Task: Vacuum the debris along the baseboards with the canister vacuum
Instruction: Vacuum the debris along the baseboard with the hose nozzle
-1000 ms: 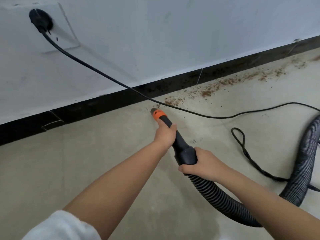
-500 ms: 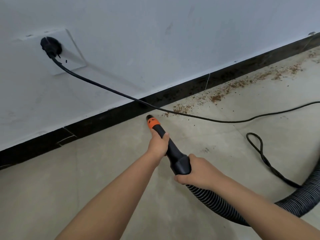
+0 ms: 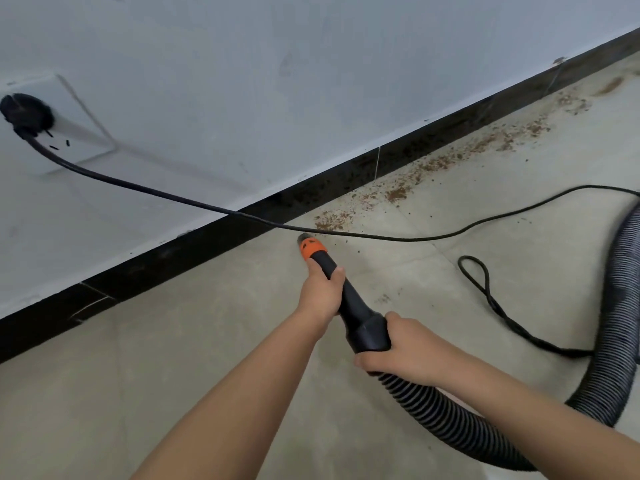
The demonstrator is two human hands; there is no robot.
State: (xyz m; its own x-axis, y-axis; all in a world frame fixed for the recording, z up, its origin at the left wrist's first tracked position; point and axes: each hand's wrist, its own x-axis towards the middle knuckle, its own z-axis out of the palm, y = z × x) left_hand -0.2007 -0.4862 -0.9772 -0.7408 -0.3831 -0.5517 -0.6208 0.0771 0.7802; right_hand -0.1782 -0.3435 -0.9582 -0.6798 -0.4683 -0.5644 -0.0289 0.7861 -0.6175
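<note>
Currently, the black plastic vacuum nozzle with an orange collar (image 3: 313, 249) is gripped by the left hand (image 3: 320, 296) just behind the collar, while the cuff joining the ribbed black hose (image 3: 433, 407) is clasped by the right hand (image 3: 403, 346). Its tip is held near the black baseboard (image 3: 221, 242), just beside scattered brown debris (image 3: 398, 194), under a black power cord (image 3: 166, 194). No readable writing is seen.
</note>
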